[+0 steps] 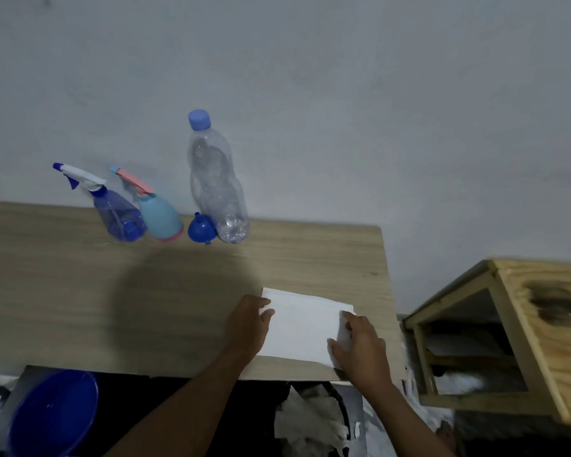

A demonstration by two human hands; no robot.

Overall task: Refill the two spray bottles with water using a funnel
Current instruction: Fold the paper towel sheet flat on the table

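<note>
Both hands, the left hand (249, 319) and right hand (360, 346), rest flat and open on a white paper (302, 328), while the upright spray bottles (121, 216) and funnel (201, 229) stand well ahead to the left, nearer the left one.

Both hands (249, 321) on white cloth (302, 328)

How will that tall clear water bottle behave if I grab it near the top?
The water bottle is tall on a narrow base, so it probably tips easily if nudged high. Its thin clear walls will likely dent under a squeeze. Its fill level is hard to read; if full, expect it to be heavy.
</note>
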